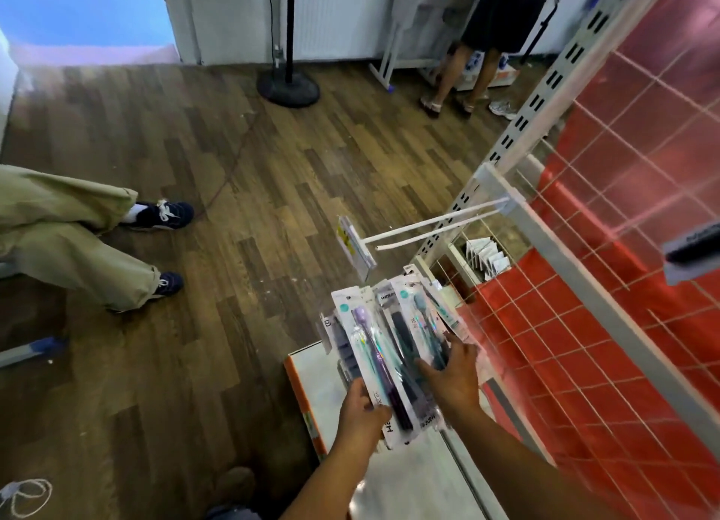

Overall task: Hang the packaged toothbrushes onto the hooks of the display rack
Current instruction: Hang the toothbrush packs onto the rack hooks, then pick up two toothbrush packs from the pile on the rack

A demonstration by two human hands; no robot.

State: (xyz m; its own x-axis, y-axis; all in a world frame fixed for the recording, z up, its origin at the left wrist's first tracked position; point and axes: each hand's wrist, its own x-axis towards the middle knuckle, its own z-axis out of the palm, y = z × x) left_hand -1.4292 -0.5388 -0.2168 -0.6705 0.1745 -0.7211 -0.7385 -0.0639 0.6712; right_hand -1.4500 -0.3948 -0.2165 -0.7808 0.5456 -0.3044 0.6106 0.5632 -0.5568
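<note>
Nearest the wearer, both forearms reach forward over a white shelf (393,476) with an orange edge. The left hand (360,412) grips the lower end of a fanned bundle of packaged toothbrushes (383,348), thumb on top and fingers curled beneath, where they are hidden. The right hand (450,379) lies on the right side of the same bundle, fingers bent around the edge of the packs; its fingertips are partly covered by the packaging. The exact number of packs cannot be made out, as they overlap and blur. One pack shows a purple brush, others dark and teal ones.

Just beyond the bundle, a white double-wire hook (432,223) projects from the display rack (545,102), carrying a label holder (356,250) at its tip. No pack hangs on it. The rack's wire grid (607,192) stands before a red backing and is cut off at the right edge.

Below the hook, a compartment (487,260) holds small white sachets, partly hidden by the grid.

Farther off, a seated person's legs (78,235) enter from the left, a fan base (288,87) stands on the wooden floor, and another person's legs (463,75) appear at a white counter.
</note>
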